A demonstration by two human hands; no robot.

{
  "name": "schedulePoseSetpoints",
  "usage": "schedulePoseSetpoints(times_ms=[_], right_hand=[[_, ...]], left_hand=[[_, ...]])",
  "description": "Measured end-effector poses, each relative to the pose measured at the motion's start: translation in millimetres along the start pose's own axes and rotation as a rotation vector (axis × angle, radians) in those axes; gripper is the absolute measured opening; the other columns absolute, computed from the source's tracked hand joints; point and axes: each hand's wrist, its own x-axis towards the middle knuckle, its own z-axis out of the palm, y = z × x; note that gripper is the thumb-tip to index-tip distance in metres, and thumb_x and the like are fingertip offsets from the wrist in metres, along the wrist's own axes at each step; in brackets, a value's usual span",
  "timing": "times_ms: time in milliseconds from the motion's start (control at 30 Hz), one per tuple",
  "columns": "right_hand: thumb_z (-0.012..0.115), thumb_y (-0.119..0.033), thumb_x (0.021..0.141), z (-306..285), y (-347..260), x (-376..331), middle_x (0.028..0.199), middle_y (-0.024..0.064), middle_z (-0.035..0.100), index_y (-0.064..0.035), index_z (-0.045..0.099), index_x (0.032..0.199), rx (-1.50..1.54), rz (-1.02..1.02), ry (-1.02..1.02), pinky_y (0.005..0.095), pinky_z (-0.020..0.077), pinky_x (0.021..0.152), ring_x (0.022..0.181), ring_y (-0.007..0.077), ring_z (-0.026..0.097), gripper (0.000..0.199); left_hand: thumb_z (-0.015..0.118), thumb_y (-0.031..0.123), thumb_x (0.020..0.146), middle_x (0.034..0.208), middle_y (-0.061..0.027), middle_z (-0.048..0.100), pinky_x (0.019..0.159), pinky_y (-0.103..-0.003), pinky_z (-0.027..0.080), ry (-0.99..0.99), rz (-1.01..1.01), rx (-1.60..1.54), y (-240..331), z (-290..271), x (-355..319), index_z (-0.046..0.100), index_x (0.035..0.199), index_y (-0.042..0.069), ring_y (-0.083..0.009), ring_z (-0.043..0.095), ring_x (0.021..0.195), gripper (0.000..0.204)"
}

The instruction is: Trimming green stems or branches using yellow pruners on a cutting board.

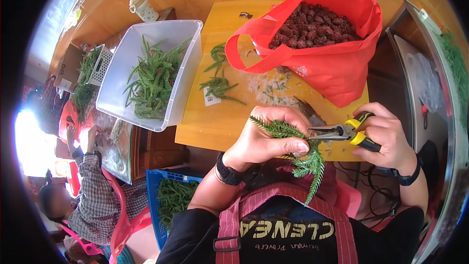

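Observation:
My left hand [273, 137] is closed around a green pine sprig [312, 166], whose needled ends stick out above and below the fingers. In my right hand [388, 134] are long-nose pliers [348, 131] with yellow and black handles, held sideways. Their jaws point left and reach the sprig beside my left fingertips. Whether the jaws grip anything there is hard to make out. Both hands are above the near edge of the yellow table [210, 127].
A red bag [337, 76] of pine cones [317, 27] stands at the back. To its left are loose sprigs [218, 87] and a clear bin [188, 83] of greenery. A blue crate [155, 205] sits lower left. Another person [100, 195] works at far left. Cables [378, 190] hang at right.

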Motion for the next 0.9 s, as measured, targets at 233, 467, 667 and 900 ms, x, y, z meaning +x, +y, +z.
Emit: schedulePoseSetpoints(times_ms=[233, 467, 667, 900], right_hand=[[0.075, -0.019, 0.057, -1, 3, 1, 0.069, 0.0118, 0.056, 0.0002, 0.051, 0.060, -0.035, -0.002, -0.043, 0.0362, 0.0471, 0.065, 0.082, 0.0313, 0.058, 0.030], [0.075, -0.021, 0.058, 1, 2, 4, 0.067, 0.0111, 0.056, -0.0006, 0.052, 0.060, -0.051, -0.042, -0.011, 0.0356, 0.0467, 0.063, 0.079, 0.0302, 0.058, 0.032], [0.076, -0.022, 0.056, 4, 1, 2, 0.065, 0.0115, 0.054, 0.0002, 0.052, 0.061, -0.060, -0.031, -0.015, 0.0352, 0.0465, 0.061, 0.077, 0.0304, 0.057, 0.033], [0.076, -0.026, 0.056, 12, 0, -5, 0.067, 0.0129, 0.054, 0.0015, 0.054, 0.063, -0.209, 0.000, 0.033, 0.0364, 0.0469, 0.062, 0.075, 0.0312, 0.057, 0.036]], left_hand=[[0.077, 0.012, 0.067, 0.075, -0.0142, 0.061, 0.068, -0.034, 0.046, -0.014, -0.090, -0.045, 0, 1, 0, 0.059, 0.073, -0.001, -0.0234, 0.058, 0.073, 0.023], [0.077, 0.011, 0.068, 0.075, -0.0140, 0.061, 0.068, -0.033, 0.045, -0.027, -0.147, -0.113, 0, 1, 1, 0.059, 0.073, -0.001, -0.0228, 0.057, 0.073, 0.022], [0.076, 0.011, 0.068, 0.075, -0.0138, 0.061, 0.067, -0.033, 0.045, -0.027, -0.142, -0.102, 1, 2, 1, 0.058, 0.072, -0.002, -0.0224, 0.057, 0.073, 0.022], [0.075, 0.010, 0.069, 0.076, -0.0135, 0.061, 0.066, -0.031, 0.046, 0.057, -0.176, -0.084, 2, 5, -1, 0.058, 0.074, -0.002, -0.0211, 0.057, 0.073, 0.021]])
